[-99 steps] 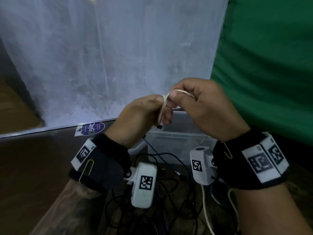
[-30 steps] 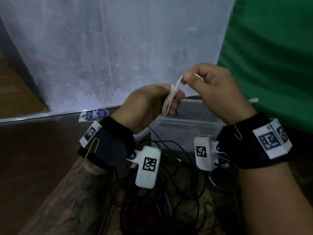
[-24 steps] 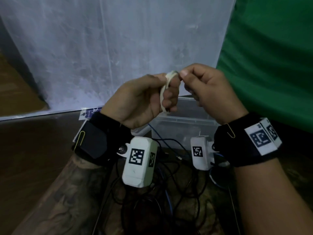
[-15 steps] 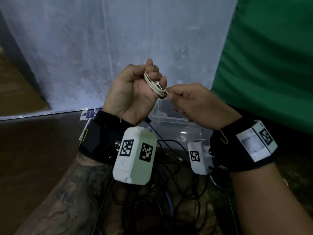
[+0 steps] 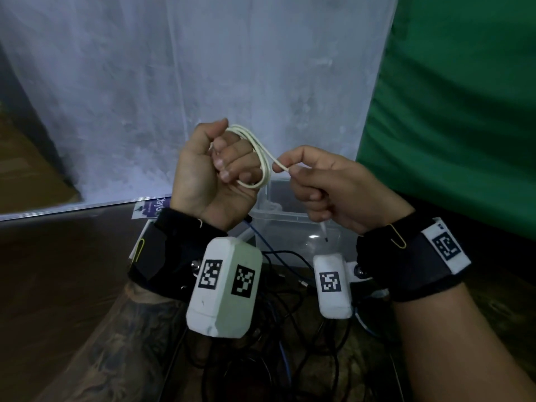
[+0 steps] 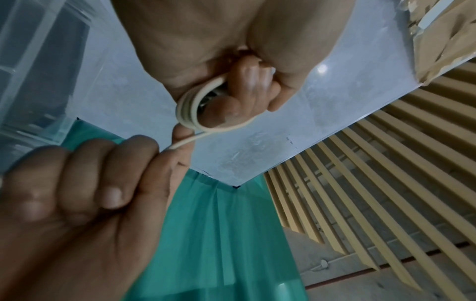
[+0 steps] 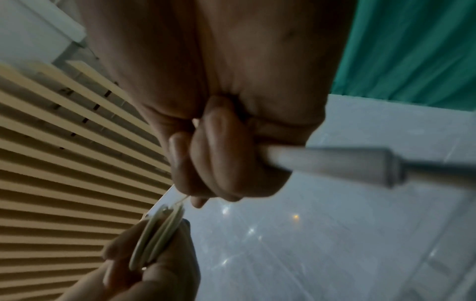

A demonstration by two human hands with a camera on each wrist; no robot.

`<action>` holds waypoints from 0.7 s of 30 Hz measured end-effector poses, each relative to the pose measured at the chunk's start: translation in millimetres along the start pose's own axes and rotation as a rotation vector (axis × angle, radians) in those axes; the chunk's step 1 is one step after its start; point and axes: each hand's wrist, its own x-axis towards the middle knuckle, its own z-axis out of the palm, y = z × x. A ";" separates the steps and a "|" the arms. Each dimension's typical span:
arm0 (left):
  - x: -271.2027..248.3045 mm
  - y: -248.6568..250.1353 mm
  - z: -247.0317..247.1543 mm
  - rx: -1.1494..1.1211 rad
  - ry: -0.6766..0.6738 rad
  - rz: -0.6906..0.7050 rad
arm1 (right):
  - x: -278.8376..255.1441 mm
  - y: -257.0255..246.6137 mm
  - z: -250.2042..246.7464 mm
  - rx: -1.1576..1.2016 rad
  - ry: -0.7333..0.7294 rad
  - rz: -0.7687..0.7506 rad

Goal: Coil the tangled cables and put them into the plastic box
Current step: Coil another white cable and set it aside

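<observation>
A thin white cable (image 5: pixel 261 158) is wound in several loops around the curled fingers of my left hand (image 5: pixel 220 169), palm turned toward me. My right hand (image 5: pixel 316 181) pinches the cable's free end just right of the coil, and its white plug (image 5: pixel 323 232) hangs below my fist. The left wrist view shows the coil (image 6: pixel 190 110) on my fingers and the strand running to my right hand (image 6: pixel 108 173). The right wrist view shows the plug (image 7: pixel 335 165) sticking out of my fist and the coil (image 7: pixel 157 232) in the left hand. The clear plastic box (image 5: pixel 290 227) stands open below both hands.
A tangle of black and blue cables (image 5: pixel 278 338) lies on the dark floor in front of the box. A white sheet (image 5: pixel 203 82) hangs behind, green cloth (image 5: pixel 464 111) at right. A purple sticker (image 5: pixel 150 210) lies left of the box.
My left hand has turned palm toward me with the coil around its fingers. My right hand dropped to the coil's right and now holds a short free strand.
</observation>
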 end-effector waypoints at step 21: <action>-1.7 -8.9 6.2 0.447 0.045 -0.027 | -9.9 -15.6 -9.1 -0.756 0.222 -0.244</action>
